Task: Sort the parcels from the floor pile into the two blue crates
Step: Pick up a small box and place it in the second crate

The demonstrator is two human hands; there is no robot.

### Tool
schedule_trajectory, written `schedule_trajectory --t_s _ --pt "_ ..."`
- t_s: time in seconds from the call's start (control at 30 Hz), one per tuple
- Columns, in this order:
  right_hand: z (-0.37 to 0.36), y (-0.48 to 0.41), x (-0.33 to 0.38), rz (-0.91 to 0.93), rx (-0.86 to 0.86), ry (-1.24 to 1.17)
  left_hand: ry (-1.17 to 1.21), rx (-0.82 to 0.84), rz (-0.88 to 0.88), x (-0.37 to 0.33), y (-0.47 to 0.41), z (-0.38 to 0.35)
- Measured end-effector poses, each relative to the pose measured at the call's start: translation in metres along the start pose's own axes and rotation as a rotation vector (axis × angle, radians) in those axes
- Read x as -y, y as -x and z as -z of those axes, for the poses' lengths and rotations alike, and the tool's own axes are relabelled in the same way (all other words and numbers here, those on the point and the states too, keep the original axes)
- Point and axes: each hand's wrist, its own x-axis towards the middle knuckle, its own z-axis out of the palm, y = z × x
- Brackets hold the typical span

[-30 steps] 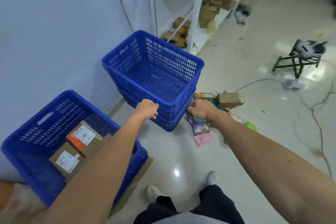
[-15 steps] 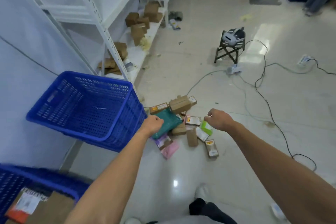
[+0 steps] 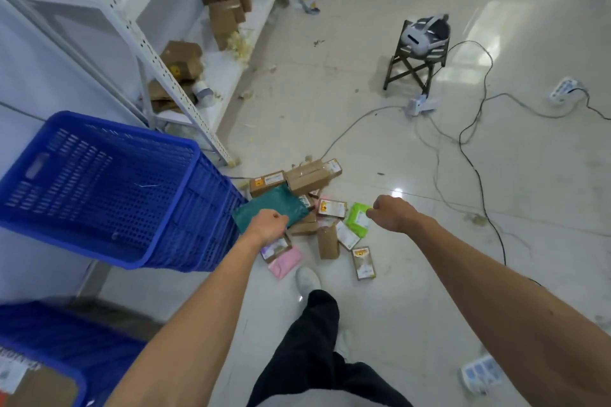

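**Parcels piled on the floor beside the crate**

Parcels (image 3: 325,208) lie under both grips. Left grip (image 3: 268,225), curled, over the teal mailer (image 3: 264,213); right grip (image 3: 390,213), curled, beside the green packet (image 3: 357,220); any hold unclear. Blue crate (image 3: 99,188) left, cables (image 3: 469,155) beyond.

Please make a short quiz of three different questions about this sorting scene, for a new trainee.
1. True or false: the nearer blue crate holds no parcels.
2. Which parcel is by the right hand? A green packet B pink packet C teal mailer
3. Fill in: the left hand is over the ____ mailer.

Key: 1 true; 2 A; 3 teal.
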Motion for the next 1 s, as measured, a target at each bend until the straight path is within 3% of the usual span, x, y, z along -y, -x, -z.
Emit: schedule_trajectory --t_s 0.3,0.53,0.8,1.0 --pt "0.022 -0.104 0.013 -0.083 0.092 0.118 0.096 0.08 0.094 -0.019 -0.103 -0.001" --pt "-0.004 -0.207 -0.012 -0.072 0.174 0.164 0.126 0.111 0.151 -0.034 -0.188 -0.041" --pt "-0.142 -0.378 -0.083 0.008 0.33 0.271 0.258 0.143 0.314 0.028 -0.333 -0.169" --pt "-0.275 -0.481 -0.119 0.011 0.473 0.171 0.059 0.145 0.421 0.127 -0.434 -0.29"
